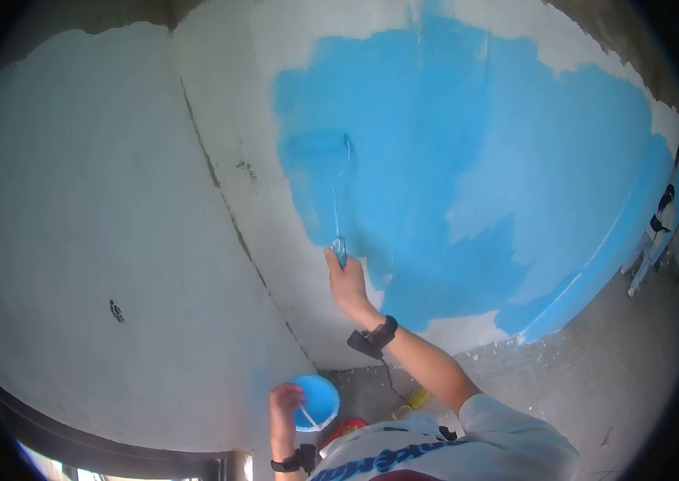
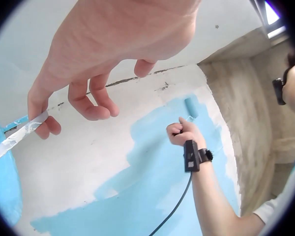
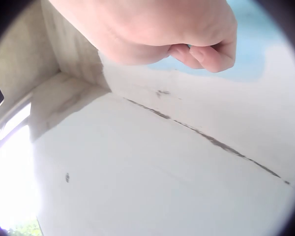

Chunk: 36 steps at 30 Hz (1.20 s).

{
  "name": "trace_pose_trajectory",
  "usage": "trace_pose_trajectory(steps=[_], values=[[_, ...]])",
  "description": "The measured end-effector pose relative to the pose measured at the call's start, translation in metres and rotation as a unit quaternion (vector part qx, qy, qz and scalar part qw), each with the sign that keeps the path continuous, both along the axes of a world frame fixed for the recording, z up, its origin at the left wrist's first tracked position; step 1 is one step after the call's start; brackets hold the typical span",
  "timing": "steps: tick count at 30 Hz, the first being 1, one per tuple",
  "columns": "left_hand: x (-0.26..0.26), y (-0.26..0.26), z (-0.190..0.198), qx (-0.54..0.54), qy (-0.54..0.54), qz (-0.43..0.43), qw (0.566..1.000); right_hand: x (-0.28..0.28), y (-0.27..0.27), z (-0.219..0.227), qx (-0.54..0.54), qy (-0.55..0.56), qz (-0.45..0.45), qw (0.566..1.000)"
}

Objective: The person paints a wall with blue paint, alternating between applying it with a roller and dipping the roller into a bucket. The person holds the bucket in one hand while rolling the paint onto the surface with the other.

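Observation:
My right hand (image 1: 347,282) grips the handle of a paint roller (image 1: 337,212), arm stretched up toward the wall. Its blue-coated roller sleeve (image 1: 317,144) lies at the left part of the blue painted patch (image 1: 388,184). Down low, my left hand (image 1: 284,402) holds a bucket (image 2: 5,189) of light blue paint by its white handle (image 2: 20,139). In the left wrist view, fingers hook around this paint-smeared strip while the others hang bent. The right wrist view shows the right hand (image 3: 162,29) with curled fingers; the roller is mostly hidden there.
A pale side wall (image 1: 99,224) meets the painted wall along a cracked corner line (image 1: 231,216). Another person (image 1: 662,224) stands far right. Below lie the speckled floor (image 1: 596,385), a red item (image 1: 346,430) and a yellow item (image 1: 419,398). A cable (image 2: 174,209) hangs from my right wrist.

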State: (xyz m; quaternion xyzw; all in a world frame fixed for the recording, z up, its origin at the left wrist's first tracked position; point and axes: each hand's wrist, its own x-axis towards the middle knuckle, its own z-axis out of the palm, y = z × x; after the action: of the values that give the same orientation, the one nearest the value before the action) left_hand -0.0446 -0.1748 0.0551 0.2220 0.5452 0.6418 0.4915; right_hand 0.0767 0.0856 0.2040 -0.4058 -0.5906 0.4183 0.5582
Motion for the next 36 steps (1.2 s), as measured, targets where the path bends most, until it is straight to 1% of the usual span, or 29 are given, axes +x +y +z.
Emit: trace_pose_trajectory(steps=[2,4,5,6,8,9,10,12,13,15,17,19,21,23,25,27,30,32,35,36], values=[[0.001,0.003,0.002,0.002,0.000,-0.004,1.000,-0.003,0.015,0.046,0.018,0.051,0.038,0.998],[0.003,0.006,0.004,0.003,-0.012,0.000,1.000,0.000,0.002,0.114,-0.060,0.107,0.125,0.985],[0.004,0.007,0.004,0.003,-0.011,-0.002,1.000,-0.002,0.006,0.134,-0.045,0.117,0.138,0.983],[0.005,0.009,0.003,0.002,-0.014,0.002,1.000,-0.006,0.011,0.149,-0.030,0.126,0.150,0.980],[0.007,0.010,0.003,0.001,-0.017,0.003,1.000,-0.013,0.022,0.173,-0.011,0.114,0.135,0.984],[0.009,0.011,0.006,0.006,-0.013,-0.005,1.000,-0.018,0.024,0.179,0.009,0.101,0.124,0.987],[0.010,0.012,0.007,0.011,-0.009,-0.012,1.000,-0.025,0.027,0.174,0.009,0.100,0.122,0.987],[0.010,0.012,0.006,0.011,-0.005,-0.015,1.000,-0.041,0.036,0.151,0.036,0.039,0.046,0.998],[0.009,0.011,0.005,0.008,-0.002,-0.017,1.000,-0.043,0.036,0.137,0.036,0.039,0.045,0.998],[0.010,0.010,0.004,0.010,-0.004,-0.015,1.000,-0.047,0.032,0.102,0.097,0.029,0.016,0.995],[0.008,0.009,0.003,0.012,-0.006,-0.012,1.000,-0.046,0.031,0.058,0.113,-0.001,-0.005,0.994],[0.006,0.008,0.001,0.008,-0.013,-0.014,1.000,-0.040,0.014,0.030,0.120,0.018,-0.025,0.992],[0.006,0.005,0.003,0.013,-0.010,-0.014,1.000,-0.022,-0.004,0.000,-0.007,-0.028,0.039,0.999],[0.005,0.002,0.005,0.018,-0.008,-0.012,1.000,-0.013,-0.013,-0.047,-0.021,-0.040,0.039,0.998],[0.001,-0.002,0.006,0.035,0.011,-0.042,0.998,-0.004,-0.023,-0.090,-0.036,-0.053,0.040,0.997],[0.003,-0.005,0.014,0.037,0.007,-0.037,0.999,0.008,-0.035,-0.124,-0.080,-0.100,0.005,0.992],[0.009,-0.013,0.026,0.028,0.004,-0.022,0.999,0.029,-0.050,-0.173,-0.140,-0.108,0.002,0.984],[0.007,-0.016,0.025,0.031,0.009,-0.015,0.999,0.038,-0.058,-0.198,-0.148,-0.116,0.010,0.982],[0.007,-0.016,0.020,0.022,0.013,-0.020,0.999,0.050,-0.072,-0.191,-0.119,-0.123,-0.002,0.985],[0.008,-0.016,0.021,0.018,0.014,-0.018,1.000,0.055,-0.075,-0.183,-0.099,-0.126,-0.003,0.987]])
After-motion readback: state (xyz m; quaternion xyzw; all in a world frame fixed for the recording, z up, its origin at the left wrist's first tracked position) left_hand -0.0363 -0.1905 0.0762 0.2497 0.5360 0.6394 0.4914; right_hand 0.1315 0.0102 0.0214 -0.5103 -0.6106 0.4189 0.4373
